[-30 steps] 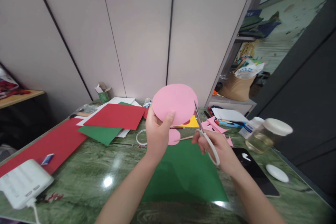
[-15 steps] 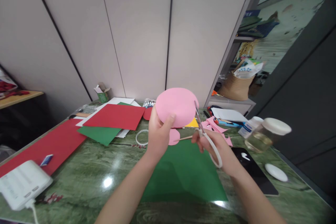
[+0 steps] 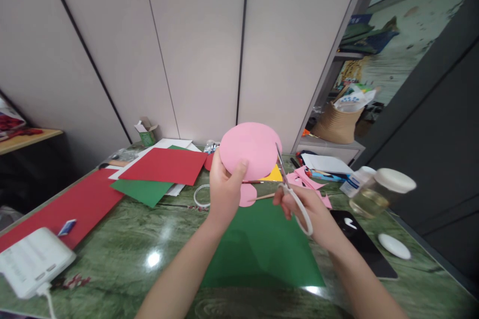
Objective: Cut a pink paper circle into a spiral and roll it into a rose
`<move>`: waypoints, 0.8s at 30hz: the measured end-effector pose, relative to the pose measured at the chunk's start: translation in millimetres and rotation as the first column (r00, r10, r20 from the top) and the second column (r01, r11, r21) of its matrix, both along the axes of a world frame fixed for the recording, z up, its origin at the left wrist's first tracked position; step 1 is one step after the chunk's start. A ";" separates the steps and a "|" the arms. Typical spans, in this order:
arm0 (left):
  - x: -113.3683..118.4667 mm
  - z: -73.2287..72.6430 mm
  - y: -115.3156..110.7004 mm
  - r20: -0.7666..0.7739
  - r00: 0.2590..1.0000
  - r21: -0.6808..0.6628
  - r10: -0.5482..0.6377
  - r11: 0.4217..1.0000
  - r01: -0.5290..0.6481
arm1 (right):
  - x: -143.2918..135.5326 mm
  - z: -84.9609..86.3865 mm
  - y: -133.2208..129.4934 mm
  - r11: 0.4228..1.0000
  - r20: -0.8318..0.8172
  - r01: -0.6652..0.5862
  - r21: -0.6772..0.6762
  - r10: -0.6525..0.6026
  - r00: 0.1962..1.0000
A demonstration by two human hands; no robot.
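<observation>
A large pink paper disc (image 3: 251, 147) is held up above the table, pinched at its lower left by my left hand (image 3: 225, 184), thumb in front and fingers behind. My right hand (image 3: 305, 209) is closed on white-handled scissors (image 3: 297, 204), their blades pointing up at the disc's right edge. How far the blades are parted is hard to make out. Below the disc lie a smaller pink paper circle (image 3: 248, 195) and a thin wooden stick (image 3: 264, 197). Under both hands, a green paper sheet (image 3: 267, 249) covers part of the tabletop.
Red paper (image 3: 164, 165), green and white sheets are piled at the left, near a white tape ring (image 3: 202, 195). Pink scraps (image 3: 305, 178) lie right of the scissors. Further right are a lidded jar (image 3: 381, 192), a black phone-like slab (image 3: 361, 244) and a white oval case (image 3: 394, 246).
The pink disc and my left hand have shifted slightly left and up. The scissors have turned a little in my right hand, still at the disc's right edge.
</observation>
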State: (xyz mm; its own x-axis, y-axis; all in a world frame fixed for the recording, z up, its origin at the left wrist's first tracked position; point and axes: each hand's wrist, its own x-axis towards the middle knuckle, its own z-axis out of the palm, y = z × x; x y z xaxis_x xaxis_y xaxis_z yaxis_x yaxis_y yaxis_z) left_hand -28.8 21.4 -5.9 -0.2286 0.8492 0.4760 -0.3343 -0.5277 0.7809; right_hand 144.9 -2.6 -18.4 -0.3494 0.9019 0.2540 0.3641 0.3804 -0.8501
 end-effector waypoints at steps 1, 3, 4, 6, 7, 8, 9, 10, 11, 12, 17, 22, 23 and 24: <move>-0.1 0.0 0.3 0.003 1.000 0.002 0.008 1.000 -0.008 | -0.3 0.1 -0.2 1.000 -0.001 0.001 -0.008 -0.001 1.000; -0.1 0.0 0.6 0.011 1.000 0.011 0.019 1.000 -0.020 | -0.6 -0.1 -0.3 1.000 0.002 0.003 -0.016 -0.003 1.000; 0.0 0.1 0.7 0.017 1.000 0.016 0.019 1.000 -0.019 | -0.7 -0.3 -0.4 1.000 0.004 0.005 -0.019 -0.005 1.000; 0.3 0.3 0.6 0.031 0.999 0.022 0.014 1.000 -0.015 | -0.6 -0.8 -0.5 1.000 0.004 0.002 -0.027 -0.002 1.000; 0.5 0.4 0.5 0.037 0.999 0.023 0.011 1.000 -0.012 | -0.6 -1.0 -0.5 1.000 0.002 0.000 -0.030 0.000 1.000; 0.6 0.5 0.3 0.041 0.999 0.023 0.009 1.000 -0.010 | -0.5 -1.3 -0.6 0.999 -0.001 0.001 -0.032 -0.001 1.000; 0.7 0.5 0.1 0.043 0.999 0.021 0.009 1.000 -0.009 | -0.4 -1.5 -0.6 0.999 -0.004 0.001 -0.033 -0.001 1.000; 0.7 0.5 -0.2 0.040 0.999 0.017 0.007 1.000 -0.008 | -0.4 -1.6 -0.7 1.000 -0.006 0.000 -0.031 0.000 1.000; 0.6 0.5 -0.6 0.034 0.999 0.013 0.004 1.000 -0.005 | -0.5 -1.6 -0.7 1.000 -0.010 -0.001 -0.026 0.001 1.000; 0.5 0.5 -1.0 0.024 1.000 0.008 -0.003 1.000 0.003 | -0.6 -1.5 -0.7 1.000 -0.012 -0.003 -0.020 0.002 1.000; 0.2 1.2 -3.1 -0.007 0.998 -0.023 -0.068 0.997 0.068 | -2.3 0.3 -0.4 1.000 -0.023 0.003 0.016 -0.003 1.000; 0.4 2.8 -4.1 -0.015 0.997 -0.033 -0.070 0.997 0.069 | -2.1 -0.4 0.1 0.999 -0.007 -0.015 0.047 0.015 1.000; 0.3 2.7 -3.9 -0.019 0.998 -0.031 -0.064 0.998 0.063 | -1.6 -1.2 0.2 0.999 -0.011 -0.017 0.047 0.018 1.000; 0.1 2.5 -3.6 -0.023 0.998 -0.028 -0.059 0.998 0.058 | -1.2 -2.1 0.2 0.999 -0.015 -0.017 0.045 0.018 1.000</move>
State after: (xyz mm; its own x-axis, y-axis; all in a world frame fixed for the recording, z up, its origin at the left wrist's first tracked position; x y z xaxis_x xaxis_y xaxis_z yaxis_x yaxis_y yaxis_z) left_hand -28.7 17.8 -3.4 -0.1672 0.8737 0.4569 -0.3452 -0.4860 0.8029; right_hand 143.7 -2.4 -20.5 -0.3608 0.8832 0.2996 0.3436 0.4245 -0.8377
